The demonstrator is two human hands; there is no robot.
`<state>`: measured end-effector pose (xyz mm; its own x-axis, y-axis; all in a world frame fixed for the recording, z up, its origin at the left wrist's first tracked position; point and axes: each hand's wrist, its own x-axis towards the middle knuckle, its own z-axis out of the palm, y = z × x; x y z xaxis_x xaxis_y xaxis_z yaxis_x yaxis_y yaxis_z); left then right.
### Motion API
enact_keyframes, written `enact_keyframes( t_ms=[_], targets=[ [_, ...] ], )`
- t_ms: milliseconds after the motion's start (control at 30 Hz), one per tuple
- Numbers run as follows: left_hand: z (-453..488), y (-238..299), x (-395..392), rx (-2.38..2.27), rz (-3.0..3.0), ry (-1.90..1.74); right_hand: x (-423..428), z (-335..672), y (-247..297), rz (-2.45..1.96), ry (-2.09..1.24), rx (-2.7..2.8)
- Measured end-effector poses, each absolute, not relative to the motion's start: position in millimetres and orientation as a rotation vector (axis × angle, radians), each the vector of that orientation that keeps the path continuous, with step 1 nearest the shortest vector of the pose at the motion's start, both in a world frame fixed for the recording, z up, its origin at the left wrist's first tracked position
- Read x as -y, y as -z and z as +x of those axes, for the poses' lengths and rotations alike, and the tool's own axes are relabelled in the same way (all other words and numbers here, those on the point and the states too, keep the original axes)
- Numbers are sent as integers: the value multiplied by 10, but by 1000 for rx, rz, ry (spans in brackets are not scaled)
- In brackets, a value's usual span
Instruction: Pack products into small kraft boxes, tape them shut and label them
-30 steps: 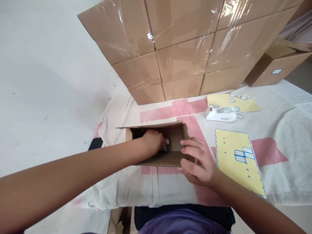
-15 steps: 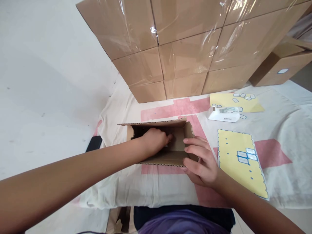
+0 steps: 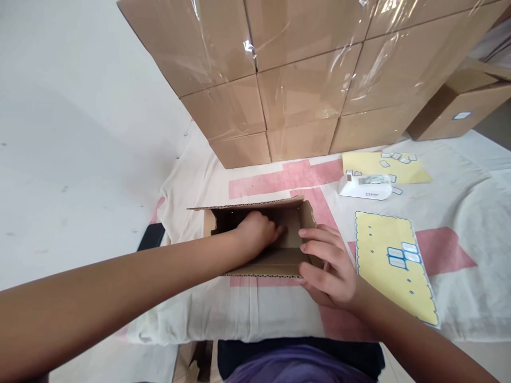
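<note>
A small open cardboard box (image 3: pixel 279 261) lies on a white and pink cloth (image 3: pixel 247 308) before me. My left hand (image 3: pixel 257 234) reaches down inside the box, its fingers curled toward the bottom; whatever is under them is hidden. My right hand (image 3: pixel 329 260) grips the box's right end wall, fingers wrapped over the rim, thumb on the outside.
A tall stack of plastic-wrapped cartons (image 3: pixel 303 80) stands behind the box. To the right lie a yellow label sheet (image 3: pixel 393 266), a second yellow sheet (image 3: pixel 383 166) and a white tape dispenser (image 3: pixel 365 186). A dark phone (image 3: pixel 150 236) rests at the cloth's left edge. Another carton (image 3: pixel 459 109) sits far right.
A small white item seen near my left fingers a second ago is hidden now, as the hand has pressed deeper into the box. My right hand has kept its hold.
</note>
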<state>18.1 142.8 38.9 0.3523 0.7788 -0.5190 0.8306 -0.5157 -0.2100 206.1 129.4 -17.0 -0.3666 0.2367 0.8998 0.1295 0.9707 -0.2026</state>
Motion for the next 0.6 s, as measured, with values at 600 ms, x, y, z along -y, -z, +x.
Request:
enact_keyframes(
  t_ms=[600],
  targets=[
    [112, -371, -1534, -1499, 2576, 675, -1287, 2058, 105, -303, -145, 1955]
  ],
)
